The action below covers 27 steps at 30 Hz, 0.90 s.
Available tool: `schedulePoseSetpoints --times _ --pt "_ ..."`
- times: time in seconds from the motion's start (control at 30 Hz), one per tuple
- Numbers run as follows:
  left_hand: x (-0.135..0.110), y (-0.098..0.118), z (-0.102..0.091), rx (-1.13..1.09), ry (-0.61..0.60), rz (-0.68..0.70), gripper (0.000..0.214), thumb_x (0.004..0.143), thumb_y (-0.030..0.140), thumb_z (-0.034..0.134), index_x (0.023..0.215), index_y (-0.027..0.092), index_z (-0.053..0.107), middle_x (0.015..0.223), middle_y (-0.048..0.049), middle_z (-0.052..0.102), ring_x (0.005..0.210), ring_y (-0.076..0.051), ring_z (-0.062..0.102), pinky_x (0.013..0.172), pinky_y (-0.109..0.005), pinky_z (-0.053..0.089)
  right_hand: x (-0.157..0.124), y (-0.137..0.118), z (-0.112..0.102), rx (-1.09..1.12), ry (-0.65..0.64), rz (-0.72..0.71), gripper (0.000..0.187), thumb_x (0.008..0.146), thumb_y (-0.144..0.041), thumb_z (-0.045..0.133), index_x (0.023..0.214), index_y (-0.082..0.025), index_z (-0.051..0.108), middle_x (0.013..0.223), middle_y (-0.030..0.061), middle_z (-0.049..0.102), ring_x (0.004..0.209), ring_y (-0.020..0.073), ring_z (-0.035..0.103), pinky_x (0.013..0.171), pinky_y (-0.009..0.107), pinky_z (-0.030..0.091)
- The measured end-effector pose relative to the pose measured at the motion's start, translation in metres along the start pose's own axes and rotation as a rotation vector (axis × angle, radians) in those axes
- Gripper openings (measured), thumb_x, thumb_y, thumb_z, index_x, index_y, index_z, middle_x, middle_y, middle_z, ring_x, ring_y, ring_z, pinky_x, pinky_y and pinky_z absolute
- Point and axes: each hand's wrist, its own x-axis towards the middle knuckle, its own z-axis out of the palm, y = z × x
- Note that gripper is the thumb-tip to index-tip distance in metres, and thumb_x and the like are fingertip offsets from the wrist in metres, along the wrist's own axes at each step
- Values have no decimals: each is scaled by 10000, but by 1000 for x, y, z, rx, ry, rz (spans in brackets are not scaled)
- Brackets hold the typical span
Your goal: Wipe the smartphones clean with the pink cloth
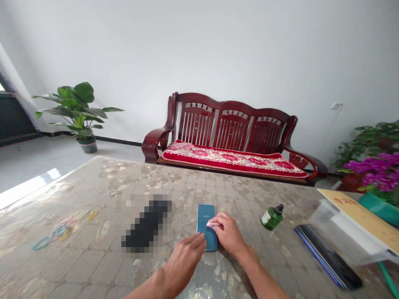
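A blue smartphone [206, 214] lies back up on the patterned tablecloth in front of me, its camera at the upper left corner. My left hand [187, 253] lies with outstretched fingers against the phone's lower left edge. Over the phone's right side, my right hand [229, 232] pinches a small pale pink piece [212, 224] against the back cover. Whether that piece is cloth, paper or something else cannot be made out, since the fingers cover most of it.
Left of the phone is a black, pixelated object [146, 228]; coloured loops [62, 232] lie farther left. A green bottle [272, 218] stands right, near a dark phone-like stack [327, 255] and clear plastic box [333, 232]. Beyond the table [183, 182] is a wooden bench [230, 124].
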Motion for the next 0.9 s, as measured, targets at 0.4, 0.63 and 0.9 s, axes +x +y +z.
schedulePoseSetpoints --times 0.4,0.63,0.9 --pt "49 -34 -56 48 -229 32 420 826 -19 555 1144 232 668 1239 -76 675 1188 -250 612 1011 -361 472 10 26 -4 654 473 342 366 640 -449 756 844 -145 749 675 22 669 603 151 544 589 261 448" --pt "93 -56 -55 203 -314 241 841 676 -27 705 1411 300 459 1598 -131 281 1467 -336 243 1141 -562 260 12 25 -3 647 507 325 356 682 -469 750 835 -147 745 665 6 656 595 135 525 588 251 436" --pt "100 -75 -63 188 -370 120 819 604 172 820 1354 251 501 1505 -137 414 1353 -343 426 1059 -444 402 15 26 -3 681 542 342 353 670 -461 751 829 -145 746 652 6 652 569 127 514 561 247 426"
